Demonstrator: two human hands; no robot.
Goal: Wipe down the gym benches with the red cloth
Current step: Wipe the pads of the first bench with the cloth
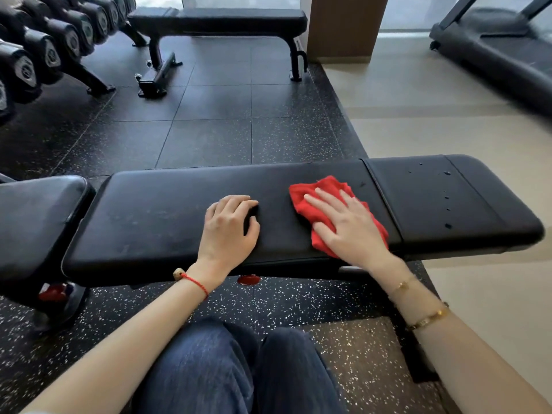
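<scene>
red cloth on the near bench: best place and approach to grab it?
Take the red cloth at its bunched far-left corner, the largest part showing beyond the right hand that presses it flat. Come from above and pinch: it lies flat on the bench pad, so no edge is likely liftable from the side. The left hand rests beside it.

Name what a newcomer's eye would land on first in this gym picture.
The red cloth stands out first, pressed flat under the right hand on the near black bench. The left hand rests on the pad beside it, fingers loosely curled. Droplets dot the bench's right end, and a second bench stands beyond by the dumbbell rack.
</scene>
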